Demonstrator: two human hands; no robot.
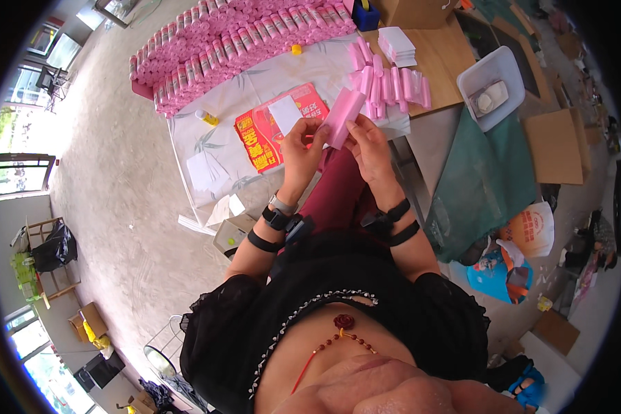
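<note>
Bare concrete floor, bright windows at left, wooden chair w/ black bag

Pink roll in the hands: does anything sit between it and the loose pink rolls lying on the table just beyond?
Nothing visible. Left hand and right hand grip the pink roll above the table edge; the loose pink rolls lie just past it, with no object between.

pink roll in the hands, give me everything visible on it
The pink roll is a flattened, oblong bundle of what looks like thin plastic film, plain pale pink, no label visible on it. It is held tilted above the table's edge, upper end pointing away to the right. The left hand pinches its lower end; the right hand touches its right side with the fingertips. Similar pink rolls lie on the table just behind.
</note>
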